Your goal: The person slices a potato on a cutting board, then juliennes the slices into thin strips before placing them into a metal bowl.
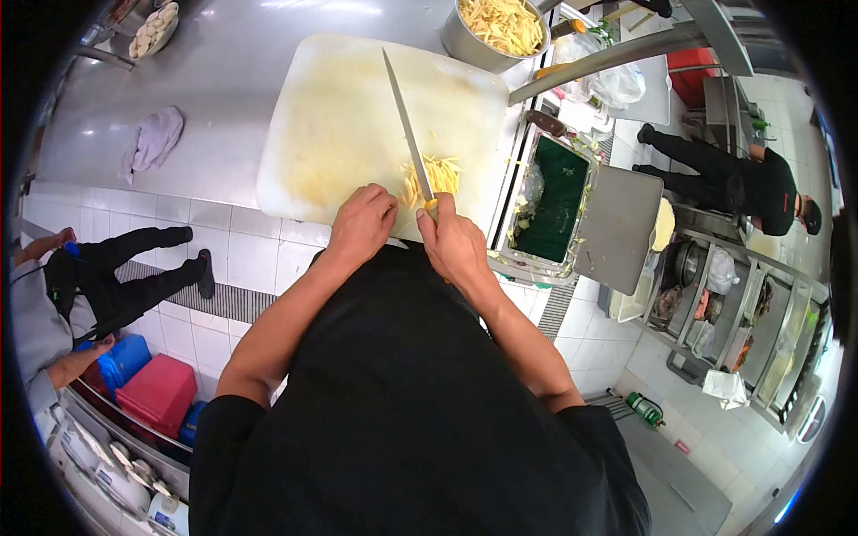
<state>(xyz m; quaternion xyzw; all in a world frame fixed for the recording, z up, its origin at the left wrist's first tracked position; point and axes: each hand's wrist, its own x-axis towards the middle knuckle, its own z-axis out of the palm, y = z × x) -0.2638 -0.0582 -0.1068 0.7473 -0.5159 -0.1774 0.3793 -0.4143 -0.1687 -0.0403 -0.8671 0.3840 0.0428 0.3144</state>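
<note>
My right hand (454, 246) is closed round the yellow handle of a long knife (407, 125), whose blade points away across a white cutting board (331, 116). Beside the blade's lower part lies a small pile of thin yellow strips (440, 175), cut into sticks. My left hand (365, 219) rests at the board's near edge, just left of the pile, with its fingers curled in. Whether it holds anything is hidden.
A metal pot (474, 43) full of yellow strips stands behind the board. A crumpled cloth (155, 143) lies on the steel table at left. Right of the board is a green-bottomed bin (556, 201). One person (85, 286) stands left, another (760, 183) right.
</note>
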